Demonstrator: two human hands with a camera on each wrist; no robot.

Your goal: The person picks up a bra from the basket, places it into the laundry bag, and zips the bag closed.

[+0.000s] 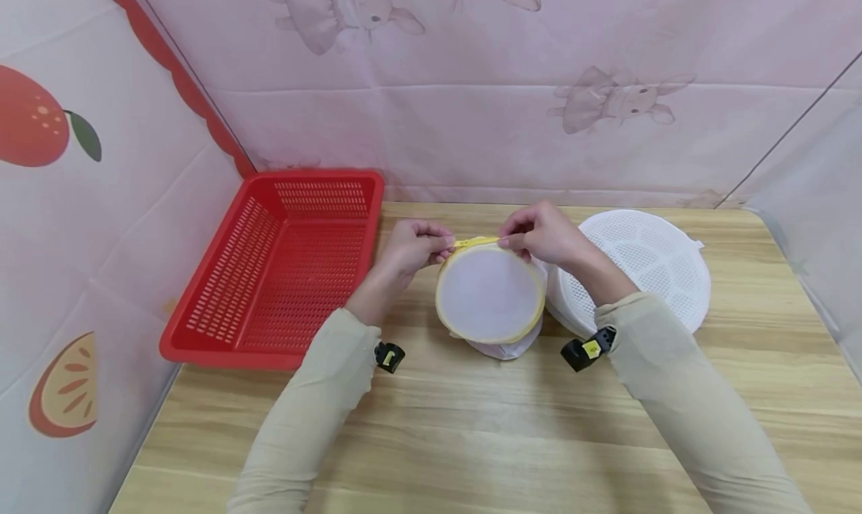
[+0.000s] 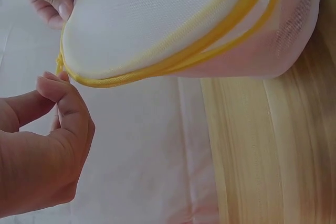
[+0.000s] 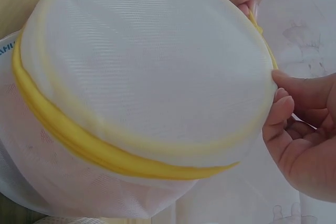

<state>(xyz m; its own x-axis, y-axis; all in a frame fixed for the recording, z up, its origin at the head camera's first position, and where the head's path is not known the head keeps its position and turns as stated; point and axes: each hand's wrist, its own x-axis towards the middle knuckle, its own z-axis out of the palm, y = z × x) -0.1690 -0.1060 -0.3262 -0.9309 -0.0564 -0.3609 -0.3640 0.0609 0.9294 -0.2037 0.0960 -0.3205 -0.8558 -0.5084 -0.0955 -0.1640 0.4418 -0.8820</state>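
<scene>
A white mesh laundry bag (image 1: 491, 293) with yellow trim and a yellow zipper (image 2: 147, 72) stands on the table, its round end tilted up toward me. My left hand (image 1: 416, 246) pinches the yellow zipper end at the bag's far left edge, between thumb and fingertips. On the far right of the same rim, my right hand (image 1: 544, 233) pinches the edge, thumb on top and fingers curled underneath, as the right wrist view shows. A stretch of yellow zipper runs between the two hands. Pale mesh sides hang below the round end.
A red perforated plastic basket (image 1: 373, 274) stands to the left. To the right lies a round white mesh bag (image 1: 646, 259), partly behind my right forearm. A printed fabric wall (image 1: 471, 140) borders the wooden table (image 1: 458, 432) at the back.
</scene>
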